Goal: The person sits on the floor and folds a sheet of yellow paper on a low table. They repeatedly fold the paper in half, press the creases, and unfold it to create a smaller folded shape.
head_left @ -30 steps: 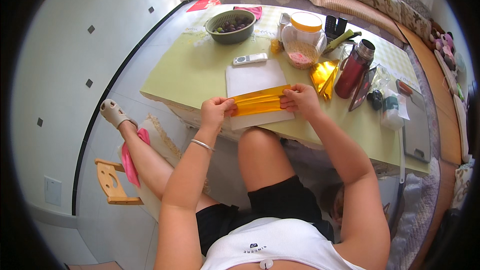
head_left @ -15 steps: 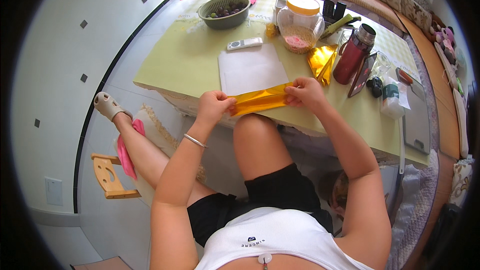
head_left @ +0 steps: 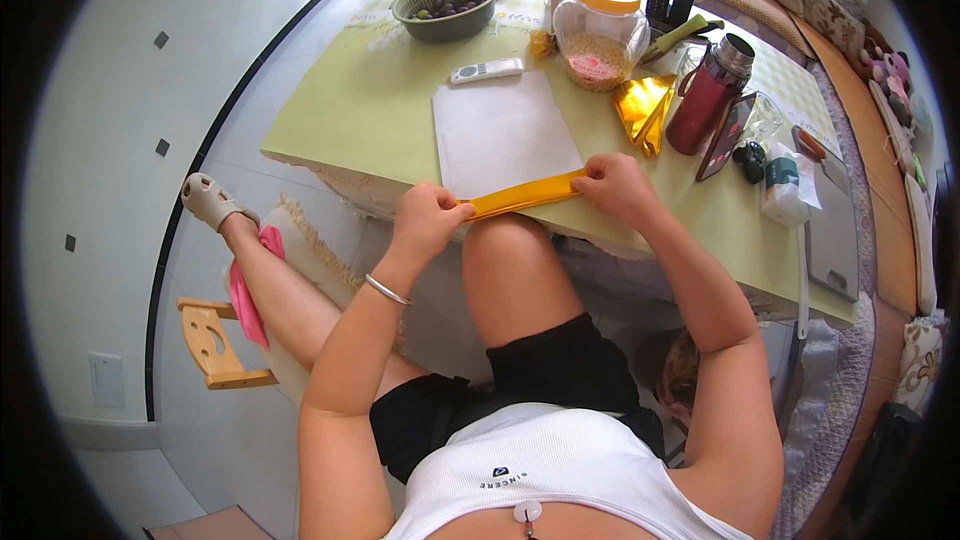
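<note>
L hand (head_left: pixel 425 225) & R hand (head_left: pixel 618 190) pinch gold foil strip (head_left: pixel 522 197) ends, by white sheet (head_left: pixel 505 132).

Hands (head_left: pixel 520 205) pulled gold strip (head_left: pixel 522 195) off white sheet (head_left: pixel 505 130), toward table edge.

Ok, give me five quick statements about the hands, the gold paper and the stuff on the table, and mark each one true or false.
1. Both hands hold one folded strip of gold paper, the left hand at one end and the right hand at the other. True.
2. The strip lies flat in the middle of the white sheet. False: it is held at the near table edge, above the knee.
3. The jar has a blue lid. False: the lid is orange.
4. A red flask stands right of the jar. True.
5. The green bowl is empty. False: it holds small dark fruit.
</note>
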The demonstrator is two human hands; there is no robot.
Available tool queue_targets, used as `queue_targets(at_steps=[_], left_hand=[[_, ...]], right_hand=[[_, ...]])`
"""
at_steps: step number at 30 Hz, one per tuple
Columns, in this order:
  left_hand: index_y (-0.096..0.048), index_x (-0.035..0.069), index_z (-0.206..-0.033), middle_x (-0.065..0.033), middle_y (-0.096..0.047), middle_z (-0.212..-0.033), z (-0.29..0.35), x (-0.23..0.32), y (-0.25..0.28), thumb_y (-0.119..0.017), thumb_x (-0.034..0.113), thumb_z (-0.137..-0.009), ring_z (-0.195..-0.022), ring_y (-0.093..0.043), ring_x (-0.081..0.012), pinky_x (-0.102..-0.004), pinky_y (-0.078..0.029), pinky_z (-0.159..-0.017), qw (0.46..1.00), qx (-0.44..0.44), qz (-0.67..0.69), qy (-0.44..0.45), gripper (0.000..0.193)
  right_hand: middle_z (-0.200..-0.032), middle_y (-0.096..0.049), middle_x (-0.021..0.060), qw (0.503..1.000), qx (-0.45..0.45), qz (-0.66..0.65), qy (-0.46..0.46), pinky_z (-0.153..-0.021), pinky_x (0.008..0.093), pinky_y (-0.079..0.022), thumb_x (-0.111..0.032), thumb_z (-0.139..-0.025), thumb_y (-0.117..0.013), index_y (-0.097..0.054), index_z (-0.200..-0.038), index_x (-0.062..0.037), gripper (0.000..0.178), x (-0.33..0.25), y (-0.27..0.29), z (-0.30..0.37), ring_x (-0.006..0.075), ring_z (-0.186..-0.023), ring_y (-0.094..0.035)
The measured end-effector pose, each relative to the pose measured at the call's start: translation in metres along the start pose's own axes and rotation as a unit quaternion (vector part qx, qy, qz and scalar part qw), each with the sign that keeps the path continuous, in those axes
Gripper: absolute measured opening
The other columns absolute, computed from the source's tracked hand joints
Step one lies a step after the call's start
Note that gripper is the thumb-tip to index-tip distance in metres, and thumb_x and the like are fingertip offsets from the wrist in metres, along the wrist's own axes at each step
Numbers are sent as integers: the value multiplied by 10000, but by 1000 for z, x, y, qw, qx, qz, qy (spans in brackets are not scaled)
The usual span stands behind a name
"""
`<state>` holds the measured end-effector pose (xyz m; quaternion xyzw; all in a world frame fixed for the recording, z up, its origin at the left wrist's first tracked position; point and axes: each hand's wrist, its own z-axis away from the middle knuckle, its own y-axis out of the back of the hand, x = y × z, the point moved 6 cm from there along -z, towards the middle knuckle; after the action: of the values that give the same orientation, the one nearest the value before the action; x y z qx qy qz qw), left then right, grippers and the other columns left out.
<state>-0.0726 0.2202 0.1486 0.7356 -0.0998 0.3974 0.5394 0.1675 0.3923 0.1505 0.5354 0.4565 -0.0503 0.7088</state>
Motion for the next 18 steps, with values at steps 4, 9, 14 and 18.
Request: queue_targets(at_steps=[4, 9, 14, 18], left_hand=[[-640, -25, -675, -133, -599, -729, 1, 1, -2, -799, 240, -747, -671, -568, -244, -375, -465, -626, 1000, 10, -19, -21, 318], [-638, -16, -667, -155, -585, -727, 1, 4, -4, -776, 256, -766, -693, -563, -296, -406, -459, -640, 996, 9, -75, -42, 321], [-633, -4, -649, -167, -585, -749, 3, 11, -5, -772, 254, -769, -710, -572, -323, -426, -472, -658, 992, 17, -113, -61, 316], [-675, 31, -751, -142, -602, -831, 5, 25, -6, -782, 245, -742, -818, -594, -328, -425, -490, -744, 984, 8, -168, -65, 240]], right_hand=[[-731, -666, 169, 999, -29, 5, -25, -649, 385, -505, -241, -779, -735, -706, -831, 4, 252, 1, 0, -3, 277, -682, -649], [-718, -666, 160, 997, -55, 2, -52, -640, 387, -506, -238, -776, -730, -705, -817, 2, 245, 2, -1, -5, 273, -672, -646], [-737, -674, 169, 997, -56, 43, -40, -656, 403, -515, -260, -768, -724, -709, -811, -7, 257, -3, 0, -6, 295, -696, -658], [-772, -682, 182, 996, -52, 68, -32, -679, 414, -524, -270, -762, -724, -712, -818, -16, 261, -3, 0, -8, 315, -729, -667]])
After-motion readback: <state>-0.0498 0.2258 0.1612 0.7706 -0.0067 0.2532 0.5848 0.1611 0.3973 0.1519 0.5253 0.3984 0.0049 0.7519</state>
